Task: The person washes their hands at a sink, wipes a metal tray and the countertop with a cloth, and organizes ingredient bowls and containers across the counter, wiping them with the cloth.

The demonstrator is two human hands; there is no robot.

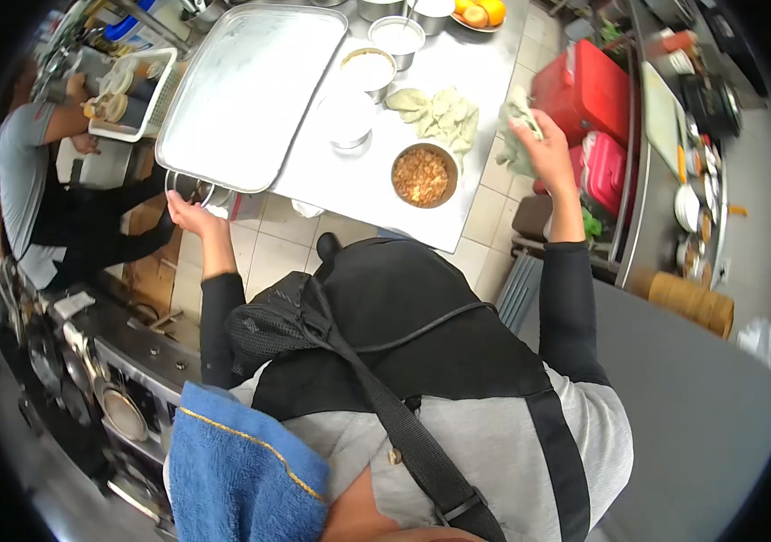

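At the near left corner of the large metal tray (254, 86), my left hand (194, 217) is closed on the rim of a small round metal container (188, 188); only part of the container shows. My right hand (550, 154) grips a crumpled pale green cloth (519, 135) beyond the right edge of the steel table (313, 185). Between my hands, a round metal pan (451, 181) of brown chopped food (422, 176) stands near the table's front edge. Just behind it lies a second pale green cloth (440, 113).
Several metal pots, including one with white contents (396, 38), stand toward the back beside a plate of orange fruit (480, 13). Red containers (584, 90) are at right, near a shelf counter (652, 226). Another person (42, 172) works at left by a white basket (164, 86).
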